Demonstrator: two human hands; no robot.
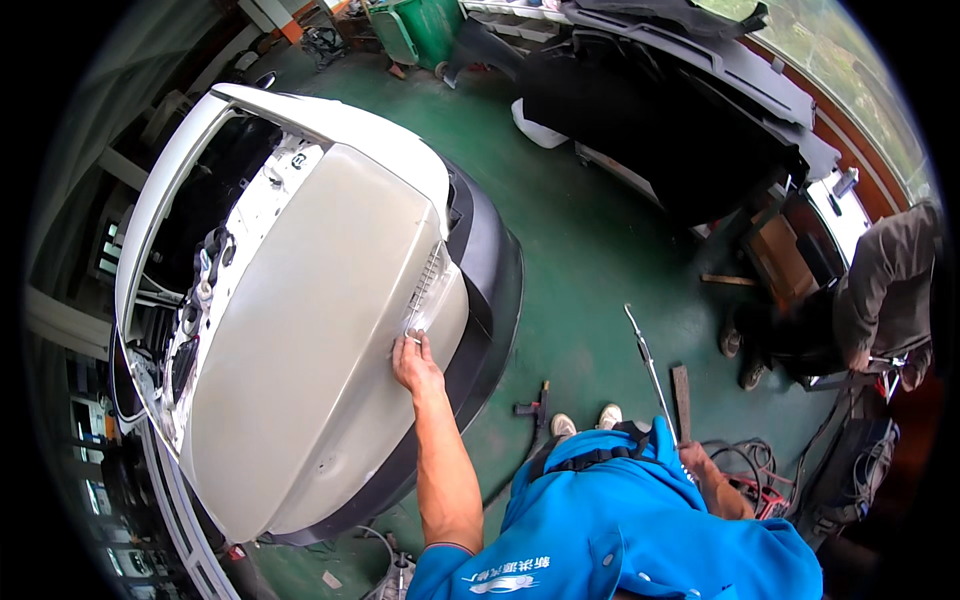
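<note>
A car's grey-beige bare body panel (300, 330) takes up the left side. Along its crease runs a row of small metal pins (425, 275) beside a shiny, bare-looking patch. At the near end of that row my left hand (418, 365) touches the panel, its fingers pinched together; a thin pale piece shows at the fingertips, too small to name. Low at my right side, my right hand (697, 462) is closed round the lower end of a long metal rod (648, 362) with a hooked tip, pointing up and away from me. My body partly hides that grip.
Right of the car, a gun-shaped tool (535, 406) lies on the green floor (590, 260). A wooden strip (682, 405) is near the rod. Cables (755, 460) lie at lower right. A seated person (885, 290) works at far right. Black trim parts (660, 120) are stacked behind.
</note>
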